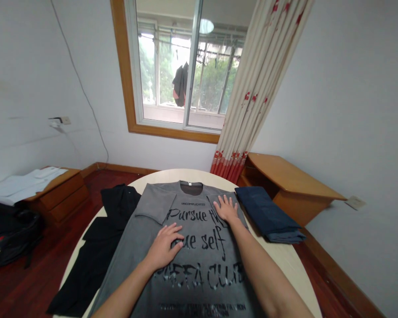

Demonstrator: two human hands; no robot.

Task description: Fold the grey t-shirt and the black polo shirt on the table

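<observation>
A grey T-shirt (192, 247) with black lettering lies front side up on a round pale table (295, 265), its collar toward the window. Its left-hand sleeve is laid inward over the chest. My left hand (166, 245) rests on the shirt's middle, fingers apart and slightly bent. Farther up, my right hand (226, 209) lies flat with spread fingers near the right shoulder, covering part of the printed words. Neither hand grips anything. The shirt's lower hem is out of view.
Black clothing (101, 243) lies along the table's left side. Folded dark blue trousers or similar cloth (267, 214) sit at the right edge. A wooden desk (295, 176) stands beyond the right side; a low cabinet (59, 190) and a black backpack (9, 234) are at the left.
</observation>
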